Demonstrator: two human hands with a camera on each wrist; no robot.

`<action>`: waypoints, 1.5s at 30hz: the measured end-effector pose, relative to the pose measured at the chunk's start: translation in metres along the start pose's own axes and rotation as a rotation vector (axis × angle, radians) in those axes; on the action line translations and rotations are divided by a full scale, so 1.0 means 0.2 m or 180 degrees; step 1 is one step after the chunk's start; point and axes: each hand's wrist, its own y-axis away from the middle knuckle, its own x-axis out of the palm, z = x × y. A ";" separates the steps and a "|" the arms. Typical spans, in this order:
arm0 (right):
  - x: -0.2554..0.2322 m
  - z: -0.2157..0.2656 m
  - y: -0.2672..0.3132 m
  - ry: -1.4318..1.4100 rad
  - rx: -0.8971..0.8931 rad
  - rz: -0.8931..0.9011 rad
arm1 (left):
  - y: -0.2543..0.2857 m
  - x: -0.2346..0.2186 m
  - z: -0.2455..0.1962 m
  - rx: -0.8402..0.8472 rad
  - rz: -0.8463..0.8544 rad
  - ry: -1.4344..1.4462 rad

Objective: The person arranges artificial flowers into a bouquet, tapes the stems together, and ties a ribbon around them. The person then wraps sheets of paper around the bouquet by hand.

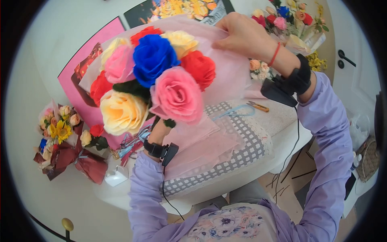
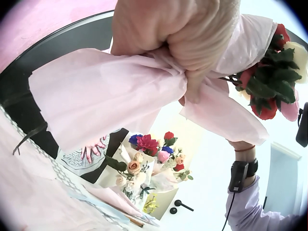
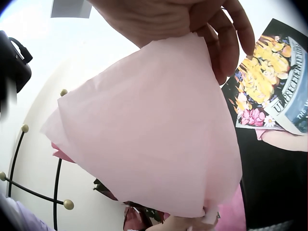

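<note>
A bouquet of large roses faces the head camera: a blue rose (image 1: 155,59), pink roses (image 1: 177,94), red roses (image 1: 198,70) and cream roses (image 1: 123,111). Pale pink wrapping paper (image 1: 231,80) fans out behind and beside the blooms. Below the flowers, my left hand (image 1: 162,130) is mostly hidden in the head view. The left wrist view shows that left hand (image 2: 178,29) gripping the gathered paper around the stems. With thumb and fingers, my right hand (image 1: 248,38) pinches the paper's upper edge; the sheet (image 3: 144,125) hangs spread beneath it in the right wrist view.
Orange-handled snips (image 1: 258,106) and a light blue ribbon (image 1: 236,111) lie on the table, beside more pink sheets (image 1: 197,149) over a checkered cloth (image 1: 250,155). Wrapped bouquets stand at left (image 1: 78,159) and back right (image 1: 302,42). A poster (image 1: 141,14) is behind.
</note>
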 end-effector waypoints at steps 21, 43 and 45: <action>-0.36 0.44 -0.15 -0.0645 -0.3476 -0.0173 | -0.32 -0.02 -0.59 0.0195 0.0118 0.1732; -0.36 0.21 -0.15 -0.1014 -0.2210 0.0623 | -0.20 -0.01 -0.80 -0.0836 0.0025 0.2717; -0.36 0.21 -0.10 -0.0845 -0.1907 0.0614 | -0.17 -0.04 -0.73 -0.0349 0.0540 0.3514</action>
